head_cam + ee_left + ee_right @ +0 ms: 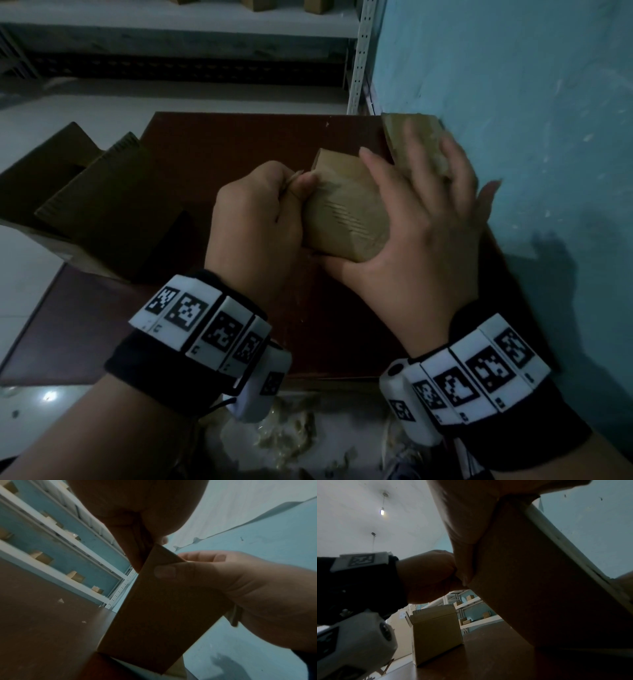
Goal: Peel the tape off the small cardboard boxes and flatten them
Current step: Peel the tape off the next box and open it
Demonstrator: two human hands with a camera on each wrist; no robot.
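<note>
the small cardboard box [346, 219] sits tilted on the dark brown table [239, 144], between both hands, near the blue wall [513, 85]. the left hand [253, 226] has its grip clenched at the box's upper left edge, thumb and finger pinching a thin strip of tape [294, 175]. the right hand [421, 233] grasps the box from the right, thumb under its near corner, fingers spread over the top. another box [411, 137] lies behind the right hand by the wall. larger open cartons [85, 192] stand at the table's left.
</note>
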